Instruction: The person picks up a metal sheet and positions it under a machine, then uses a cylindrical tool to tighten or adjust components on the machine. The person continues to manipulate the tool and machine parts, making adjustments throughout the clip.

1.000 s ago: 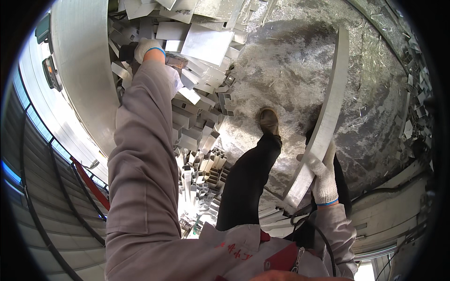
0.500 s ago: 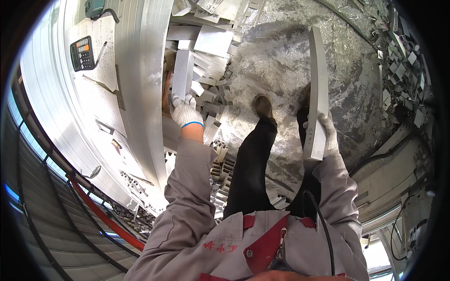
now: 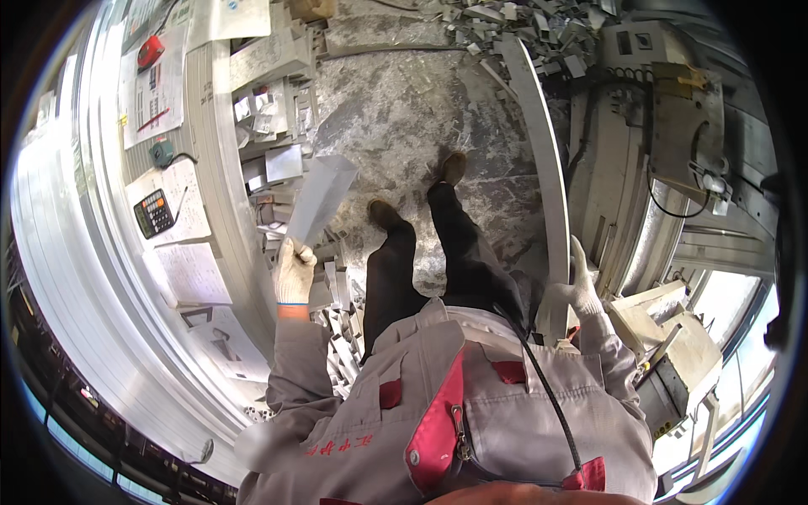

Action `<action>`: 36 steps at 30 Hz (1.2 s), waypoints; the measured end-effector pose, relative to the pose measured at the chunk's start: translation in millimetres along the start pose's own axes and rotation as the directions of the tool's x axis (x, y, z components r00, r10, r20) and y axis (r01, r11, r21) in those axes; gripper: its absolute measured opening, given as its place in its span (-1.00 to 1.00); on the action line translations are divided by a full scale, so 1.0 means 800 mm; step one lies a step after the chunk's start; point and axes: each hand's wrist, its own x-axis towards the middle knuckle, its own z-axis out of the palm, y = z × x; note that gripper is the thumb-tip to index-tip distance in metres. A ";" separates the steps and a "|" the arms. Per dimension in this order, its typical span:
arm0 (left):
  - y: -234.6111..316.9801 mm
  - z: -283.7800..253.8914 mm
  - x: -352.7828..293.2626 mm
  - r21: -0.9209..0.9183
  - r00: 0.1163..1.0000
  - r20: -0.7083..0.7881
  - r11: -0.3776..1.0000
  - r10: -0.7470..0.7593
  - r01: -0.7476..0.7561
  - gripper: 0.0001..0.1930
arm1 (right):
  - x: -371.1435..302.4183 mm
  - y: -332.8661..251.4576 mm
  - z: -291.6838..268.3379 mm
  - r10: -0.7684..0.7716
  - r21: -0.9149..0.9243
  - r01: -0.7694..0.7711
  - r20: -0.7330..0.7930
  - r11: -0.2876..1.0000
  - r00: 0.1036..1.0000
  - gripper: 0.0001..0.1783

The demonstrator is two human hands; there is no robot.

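Note:
My left hand (image 3: 295, 271), in a white knit glove, is closed on the near end of a short grey metal profile (image 3: 321, 199). That piece slants up and away, above the pile of offcuts. On the right, my gloved right hand (image 3: 579, 290) grips a long pale metal bar (image 3: 547, 160) near its lower end, with the fingers along its outer side. The bar reaches far forward, past my feet. Its near end is partly hidden by the hand and my jacket.
Left of me runs a metal bench (image 3: 220, 160) with papers, a calculator (image 3: 154, 213), a tape measure (image 3: 162, 153) and a red tool (image 3: 150, 52). Metal offcuts (image 3: 284, 162) are heaped beside it. More scraps (image 3: 539, 29) lie far ahead; machinery (image 3: 686, 109) stands at right.
My view has turned to the right. My left hand has lifted the short profile from the pile and swung it toward the middle. The long bar is still in my right hand.

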 end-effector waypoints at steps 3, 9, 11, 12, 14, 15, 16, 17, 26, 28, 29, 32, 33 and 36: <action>0.030 0.045 0.031 0.350 0.995 -0.003 0.932 0.099 -0.092 -0.79 | -0.031 0.002 -0.018 -0.050 0.198 0.085 -0.174 0.976 0.984 0.36; 0.046 0.057 0.063 0.831 0.960 -0.079 0.550 0.268 -0.085 -0.66 | -0.057 -0.010 -0.058 -0.118 0.047 0.159 -0.477 0.986 0.871 0.30; 0.040 0.051 0.065 0.885 0.938 -0.164 0.466 0.305 0.003 -0.63 | -0.075 -0.012 -0.074 -0.127 0.002 0.159 -0.589 0.987 0.798 0.27; 0.036 0.049 0.062 0.885 0.932 -0.184 0.466 0.313 0.018 -0.62 | -0.082 -0.011 -0.086 -0.113 0.014 0.155 -0.624 0.988 0.773 0.27; 0.028 0.054 0.058 0.852 0.920 -0.246 0.521 0.306 0.054 -0.66 | -0.086 -0.009 -0.112 -0.138 0.001 0.195 -0.704 0.981 0.697 0.26; 0.026 0.059 0.054 0.837 0.920 -0.258 0.544 0.296 0.059 -0.70 | -0.087 -0.006 -0.129 -0.180 -0.082 0.177 -0.736 0.981 0.653 0.23; 0.020 0.069 0.054 0.789 0.896 -0.305 0.613 0.323 0.048 -0.74 | -0.087 -0.001 -0.146 -0.217 -0.124 0.191 -0.765 0.974 0.606 0.21; 0.019 0.079 0.052 0.825 0.899 -0.290 0.562 0.329 0.061 -0.75 | -0.087 0.004 -0.163 -0.249 -0.148 0.217 -0.781 0.965 0.573 0.20; 0.011 0.254 0.150 0.984 0.974 0.177 -0.029 0.140 -0.174 -0.69 | -0.087 0.027 -0.305 -0.173 0.266 0.547 -0.763 0.793 0.622 0.29; 0.008 0.319 0.186 0.978 0.972 0.207 0.001 0.113 -0.209 -0.66 | -0.085 0.026 -0.332 -0.189 0.506 0.653 -0.691 0.564 0.698 0.25; 0.004 0.354 0.204 0.986 0.979 0.165 0.014 0.121 -0.167 -0.64 | -0.082 0.026 -0.348 -0.262 0.532 0.712 -0.684 0.459 0.681 0.23; -0.021 0.452 0.240 0.956 0.978 0.175 0.217 0.115 -0.197 -0.59 | -0.065 0.023 -0.396 -0.358 0.776 0.627 -0.566 0.072 0.743 0.17; -0.026 0.487 0.251 0.957 0.976 0.209 0.192 0.061 -0.217 -0.60 | -0.059 0.018 -0.411 -0.358 0.837 0.547 -0.514 -0.011 0.779 0.16; -0.057 0.582 0.275 0.943 0.979 0.200 0.262 0.043 -0.205 -0.63 | -0.056 0.009 -0.437 -0.331 0.862 0.502 -0.496 -0.073 0.803 0.15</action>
